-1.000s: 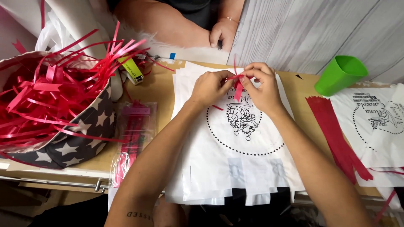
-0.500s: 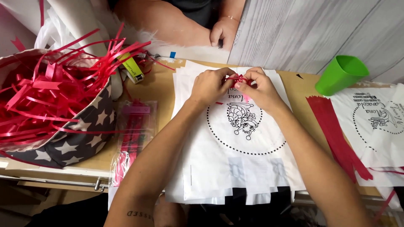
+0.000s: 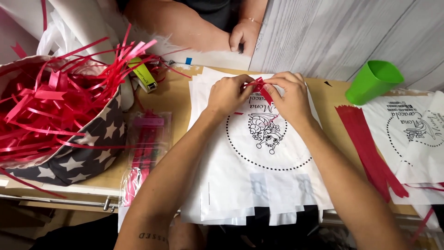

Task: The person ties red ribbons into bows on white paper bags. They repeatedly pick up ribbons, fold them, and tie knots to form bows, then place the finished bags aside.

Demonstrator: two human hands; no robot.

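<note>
small red ribbon bow (image 3: 262, 88), pinched, crinkled

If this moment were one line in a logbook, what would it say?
left hand: pinching small red ribbon piece | right hand: pinching same ribbon | under hands: stack of white printed plastic bags | right: green plastic cup

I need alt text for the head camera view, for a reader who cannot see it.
Two hands, left hand and right hand, pinch a small red ribbon over a stack of white printed bags on a wooden table. A star-patterned basket of red strips sits left, a green cup right; another person's hand rests beyond.
</note>
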